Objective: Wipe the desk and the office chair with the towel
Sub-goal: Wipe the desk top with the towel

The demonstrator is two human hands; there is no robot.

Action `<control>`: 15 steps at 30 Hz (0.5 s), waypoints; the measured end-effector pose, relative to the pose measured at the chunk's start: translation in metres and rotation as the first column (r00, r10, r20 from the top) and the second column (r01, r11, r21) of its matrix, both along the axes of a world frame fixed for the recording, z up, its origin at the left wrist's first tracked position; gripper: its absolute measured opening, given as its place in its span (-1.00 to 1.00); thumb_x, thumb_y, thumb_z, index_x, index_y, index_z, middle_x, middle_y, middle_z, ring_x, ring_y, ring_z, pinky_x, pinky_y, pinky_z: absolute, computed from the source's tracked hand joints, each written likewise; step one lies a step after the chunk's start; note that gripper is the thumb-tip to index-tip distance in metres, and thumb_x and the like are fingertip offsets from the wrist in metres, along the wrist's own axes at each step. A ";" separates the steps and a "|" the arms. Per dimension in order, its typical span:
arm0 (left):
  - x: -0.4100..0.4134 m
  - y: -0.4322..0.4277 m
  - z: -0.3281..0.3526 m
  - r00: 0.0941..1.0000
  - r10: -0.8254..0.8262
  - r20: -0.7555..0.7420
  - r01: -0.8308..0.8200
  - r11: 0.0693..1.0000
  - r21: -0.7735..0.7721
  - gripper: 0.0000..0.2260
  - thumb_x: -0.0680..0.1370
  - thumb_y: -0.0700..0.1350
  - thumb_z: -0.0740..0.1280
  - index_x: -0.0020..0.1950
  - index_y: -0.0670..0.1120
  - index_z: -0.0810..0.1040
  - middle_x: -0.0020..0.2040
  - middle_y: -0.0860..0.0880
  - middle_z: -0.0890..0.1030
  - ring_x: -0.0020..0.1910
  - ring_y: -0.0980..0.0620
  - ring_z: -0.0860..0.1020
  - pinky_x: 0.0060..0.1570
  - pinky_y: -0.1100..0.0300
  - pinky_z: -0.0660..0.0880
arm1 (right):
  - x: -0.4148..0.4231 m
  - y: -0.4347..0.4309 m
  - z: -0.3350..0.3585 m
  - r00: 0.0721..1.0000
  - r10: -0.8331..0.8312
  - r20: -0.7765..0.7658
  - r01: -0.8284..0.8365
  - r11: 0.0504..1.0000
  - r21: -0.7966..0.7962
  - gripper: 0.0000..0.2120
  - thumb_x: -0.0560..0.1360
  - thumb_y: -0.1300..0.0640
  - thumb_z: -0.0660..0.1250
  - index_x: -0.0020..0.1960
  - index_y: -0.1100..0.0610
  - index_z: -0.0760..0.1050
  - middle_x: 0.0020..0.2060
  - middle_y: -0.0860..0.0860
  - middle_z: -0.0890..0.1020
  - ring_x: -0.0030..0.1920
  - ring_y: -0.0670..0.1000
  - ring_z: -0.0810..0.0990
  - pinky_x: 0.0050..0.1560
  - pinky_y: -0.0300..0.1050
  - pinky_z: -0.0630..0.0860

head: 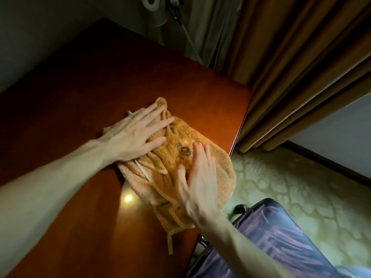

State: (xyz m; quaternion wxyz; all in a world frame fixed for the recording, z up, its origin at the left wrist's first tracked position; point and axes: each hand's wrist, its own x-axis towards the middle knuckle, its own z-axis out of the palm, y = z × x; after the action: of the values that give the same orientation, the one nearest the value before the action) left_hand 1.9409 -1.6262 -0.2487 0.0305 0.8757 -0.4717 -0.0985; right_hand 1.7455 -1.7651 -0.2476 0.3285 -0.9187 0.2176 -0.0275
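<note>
An orange towel [181, 135] lies bunched on the reddish-brown wooden desk [112, 81], near its right edge, with one corner hanging over that edge. My left hand [134, 133] lies flat on the towel's far left part, fingers straight and spread. My right hand [197, 177] presses flat on the towel's near right part, fingers straight. The office chair is not in view.
A purple suitcase [281, 237] stands on the patterned carpet [291, 187] just right of the desk. Brown curtains [291, 67] hang along the desk's far right side. A lamp on an arm [160, 9] sits beyond the desk's far corner.
</note>
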 end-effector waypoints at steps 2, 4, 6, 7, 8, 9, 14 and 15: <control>-0.006 0.022 -0.011 0.996 0.081 0.028 -0.079 0.995 -0.059 -0.37 0.64 0.34 -0.15 0.69 0.16 -0.01 0.70 -0.04 -0.08 0.68 0.02 -0.13 0.64 -0.02 -0.16 | -0.007 0.013 -0.006 0.983 0.113 -0.146 -0.145 0.961 -0.236 -0.28 0.65 -0.20 -0.21 0.68 0.14 -0.26 0.65 0.11 -0.27 0.63 0.05 -0.40 0.63 0.04 -0.35; -0.015 0.041 -0.016 0.982 0.191 0.002 -0.189 0.974 -0.127 -0.39 0.66 0.34 -0.11 0.69 0.17 0.02 0.71 -0.06 -0.02 0.68 -0.02 -0.02 0.63 -0.04 -0.07 | -0.011 0.022 -0.009 0.961 0.171 -0.218 -0.234 0.924 -0.304 -0.26 0.63 -0.23 -0.27 0.65 0.18 -0.32 0.61 0.17 -0.34 0.61 0.16 -0.44 0.62 0.13 -0.36; -0.018 0.051 -0.017 0.965 0.260 -0.024 -0.260 0.954 -0.149 -0.41 0.66 0.32 -0.09 0.68 0.17 0.05 0.70 -0.05 0.02 0.67 -0.04 0.04 0.63 -0.07 0.00 | -0.010 0.027 -0.011 0.947 0.224 -0.231 -0.288 0.910 -0.297 -0.26 0.64 -0.23 -0.26 0.64 0.19 -0.32 0.61 0.20 -0.33 0.61 0.21 -0.42 0.61 0.18 -0.35; -0.020 0.054 -0.017 0.962 0.273 -0.017 -0.272 0.951 -0.146 -0.41 0.67 0.31 -0.08 0.68 0.16 0.06 0.70 -0.05 0.03 0.67 -0.06 0.05 0.62 -0.08 0.02 | -0.010 0.025 -0.010 0.938 0.252 -0.236 -0.317 0.899 -0.301 -0.27 0.65 -0.24 -0.25 0.64 0.19 -0.33 0.61 0.20 -0.33 0.61 0.21 -0.42 0.61 0.18 -0.36; -0.024 0.056 -0.016 0.958 0.287 0.001 -0.285 0.949 -0.134 -0.41 0.67 0.29 -0.08 0.68 0.14 0.08 0.70 -0.06 0.03 0.67 -0.07 0.06 0.63 -0.10 0.02 | -0.010 0.022 -0.008 0.931 0.273 -0.243 -0.341 0.889 -0.305 -0.27 0.66 -0.25 -0.25 0.64 0.18 -0.32 0.61 0.19 -0.33 0.61 0.20 -0.42 0.60 0.17 -0.37; -0.029 0.059 -0.015 0.951 0.307 0.033 -0.301 0.945 -0.129 -0.41 0.67 0.26 -0.07 0.68 0.11 0.10 0.70 -0.08 0.04 0.67 -0.08 0.05 0.63 -0.11 -0.01 | -0.009 0.019 -0.006 0.928 0.288 -0.238 -0.353 0.884 -0.306 -0.28 0.67 -0.25 -0.24 0.65 0.16 -0.30 0.62 0.18 -0.30 0.61 0.19 -0.41 0.59 0.14 -0.39; -0.041 0.045 0.005 0.872 0.385 0.302 -0.337 0.920 -0.199 -0.50 0.60 0.11 0.13 0.44 -0.11 0.51 0.65 -0.28 0.13 0.68 -0.15 -0.01 0.57 -0.33 -0.24 | -0.009 0.025 0.005 0.975 0.185 -0.121 -0.211 0.943 -0.256 -0.30 0.66 -0.24 -0.20 0.69 0.11 -0.10 0.65 0.10 -0.14 0.65 0.12 -0.29 0.62 0.09 -0.35; -0.037 0.034 0.009 0.878 0.382 0.290 -0.315 0.915 -0.251 -0.52 0.60 0.09 0.15 0.43 -0.11 0.51 0.65 -0.27 0.12 0.68 -0.15 -0.01 0.59 -0.30 -0.20 | -0.009 0.031 0.007 0.975 0.185 -0.122 -0.210 0.947 -0.243 -0.29 0.65 -0.23 -0.19 0.69 0.11 -0.11 0.66 0.11 -0.14 0.65 0.12 -0.31 0.63 0.11 -0.35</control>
State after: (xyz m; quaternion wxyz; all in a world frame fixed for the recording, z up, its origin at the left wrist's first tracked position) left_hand 1.9039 -1.5925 -0.2396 0.0538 0.9430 -0.3112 0.1047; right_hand 1.7362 -1.7338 -0.2410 0.1979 -0.9706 0.1351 0.0227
